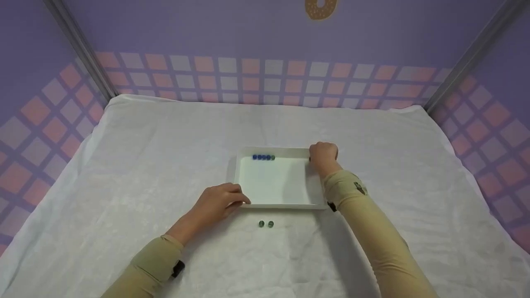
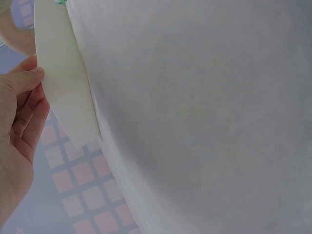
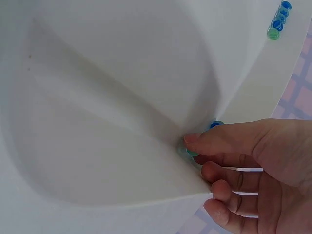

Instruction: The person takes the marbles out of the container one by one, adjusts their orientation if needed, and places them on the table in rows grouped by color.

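Observation:
A shallow white tray [image 1: 265, 182] lies on the cloth. At its front left corner my left hand [image 1: 223, 200] holds the rim, the thumb [image 2: 31, 79] against the edge. My right hand [image 1: 324, 155] reaches over the back right corner. Its thumb and index finger pinch a green marble [image 3: 191, 152] low in that corner, the other fingers bent at the outer wall. A blue marble [image 3: 216, 125] sits just beyond the thumb. Along the back wall several blue marbles [image 1: 261, 157] and a green marble [image 1: 273, 157] stand in a tight row.
Two green marbles [image 1: 266, 224] lie side by side on the white cloth [image 1: 165, 145], in front of the tray. Purple walls with pink and white squares [image 1: 251, 66] close off the back and sides of the table.

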Demonstrator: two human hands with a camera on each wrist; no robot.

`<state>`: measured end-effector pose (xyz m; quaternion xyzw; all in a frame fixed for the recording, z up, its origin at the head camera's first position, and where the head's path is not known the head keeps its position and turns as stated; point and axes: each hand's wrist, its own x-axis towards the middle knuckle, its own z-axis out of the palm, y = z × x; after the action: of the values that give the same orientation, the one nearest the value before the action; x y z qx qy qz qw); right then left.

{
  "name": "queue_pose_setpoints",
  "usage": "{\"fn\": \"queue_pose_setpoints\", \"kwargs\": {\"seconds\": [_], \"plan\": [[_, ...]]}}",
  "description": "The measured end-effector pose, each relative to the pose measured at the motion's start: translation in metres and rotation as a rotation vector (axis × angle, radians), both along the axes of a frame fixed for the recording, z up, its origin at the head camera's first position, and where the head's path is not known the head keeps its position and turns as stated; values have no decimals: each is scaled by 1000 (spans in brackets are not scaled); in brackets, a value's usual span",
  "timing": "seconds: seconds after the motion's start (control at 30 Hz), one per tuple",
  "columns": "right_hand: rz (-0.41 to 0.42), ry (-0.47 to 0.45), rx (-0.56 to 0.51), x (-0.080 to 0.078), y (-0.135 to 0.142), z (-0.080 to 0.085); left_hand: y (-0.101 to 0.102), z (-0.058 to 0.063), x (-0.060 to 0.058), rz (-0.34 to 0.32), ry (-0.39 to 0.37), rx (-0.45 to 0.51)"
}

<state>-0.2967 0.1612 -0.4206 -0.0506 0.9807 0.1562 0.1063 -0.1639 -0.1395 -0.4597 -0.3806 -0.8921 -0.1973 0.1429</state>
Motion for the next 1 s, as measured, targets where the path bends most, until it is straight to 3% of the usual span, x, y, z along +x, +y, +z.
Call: {"fn": "queue_pose_setpoints", "kwargs": {"seconds": [0.2, 0.67, 1.0], "plan": [[19, -35, 7, 0, 2, 3, 1, -1, 0, -10, 7, 8], [66, -14, -41, 3, 6, 6, 0, 0, -1, -8, -3, -1], [100, -8, -50, 4, 3, 17, 0, 0, 0, -1, -3, -4]]}}
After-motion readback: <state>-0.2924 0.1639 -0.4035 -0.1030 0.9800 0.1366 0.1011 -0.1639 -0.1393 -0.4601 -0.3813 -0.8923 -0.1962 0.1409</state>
